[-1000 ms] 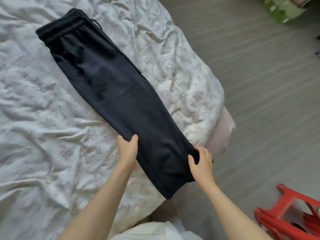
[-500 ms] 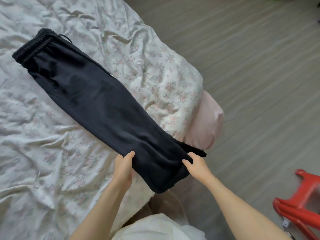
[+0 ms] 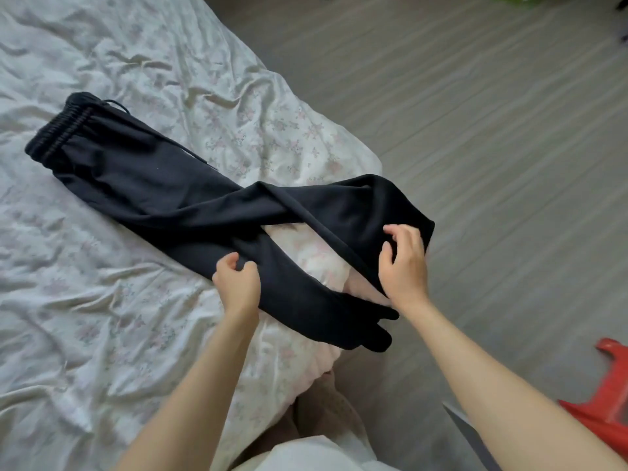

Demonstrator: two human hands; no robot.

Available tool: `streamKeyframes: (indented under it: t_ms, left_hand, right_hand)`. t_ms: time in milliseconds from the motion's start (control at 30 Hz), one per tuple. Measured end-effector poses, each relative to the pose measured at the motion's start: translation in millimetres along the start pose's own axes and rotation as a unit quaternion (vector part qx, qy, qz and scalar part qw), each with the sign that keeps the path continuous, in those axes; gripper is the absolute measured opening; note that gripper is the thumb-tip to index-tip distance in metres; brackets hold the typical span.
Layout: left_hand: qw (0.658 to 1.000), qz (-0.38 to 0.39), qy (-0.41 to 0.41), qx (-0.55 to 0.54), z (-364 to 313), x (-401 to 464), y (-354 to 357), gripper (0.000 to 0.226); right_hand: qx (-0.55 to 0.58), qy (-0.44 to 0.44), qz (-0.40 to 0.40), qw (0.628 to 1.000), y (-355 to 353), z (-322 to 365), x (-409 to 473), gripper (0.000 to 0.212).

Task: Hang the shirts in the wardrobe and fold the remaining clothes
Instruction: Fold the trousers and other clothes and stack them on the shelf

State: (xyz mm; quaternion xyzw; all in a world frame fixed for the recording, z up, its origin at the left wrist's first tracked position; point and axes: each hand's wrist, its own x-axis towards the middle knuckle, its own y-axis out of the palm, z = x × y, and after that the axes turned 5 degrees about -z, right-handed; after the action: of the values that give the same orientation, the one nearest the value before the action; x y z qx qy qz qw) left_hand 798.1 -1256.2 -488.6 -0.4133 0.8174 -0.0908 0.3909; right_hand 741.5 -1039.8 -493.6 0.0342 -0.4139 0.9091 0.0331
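Note:
A pair of black trousers [image 3: 142, 185] lies on the bed, its elastic waistband at the far left. The two legs are spread apart in a V. One leg runs toward the bed corner and its cuff [image 3: 370, 338] hangs over the edge. The other leg [image 3: 339, 202] is lifted to the right over the floor. My left hand [image 3: 236, 283] pinches the near leg's left edge with curled fingers. My right hand [image 3: 402, 266] grips the lifted leg near its cuff with fingers curled.
The bed has a crumpled white floral sheet [image 3: 102, 334] over a pink mattress corner [image 3: 360, 287]. Grey wood floor [image 3: 492, 130] lies to the right. A red plastic stool [image 3: 608, 402] stands at the lower right. My pale clothing [image 3: 306, 453] shows at the bottom.
The trouser legs, stacked together before, have separated. My right hand has carried the top leg up and to the right, while my left hand stays on the lower leg.

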Motion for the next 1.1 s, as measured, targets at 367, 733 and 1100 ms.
streamKeyframes:
  t_ms: [367,733,1100]
  left_hand:
    - [0.907,0.139,-0.233,-0.322,47.5,-3.1,-10.7,0.015]
    - [0.846,0.162,-0.294,-0.415,44.5,-7.7,-0.2,0.041]
    - [0.918,0.150,-0.231,-0.284,57.4,-33.1,-4.4,0.046]
  right_hand:
    - [0.005,0.220,0.253,0.942,61.1,-19.4,-100.9,0.051]
    - [0.241,0.299,0.340,0.858,5.8,-3.4,-70.9,0.023]
    - [-0.009,0.230,0.478,0.848,-34.0,-34.1,-46.0,0.038]
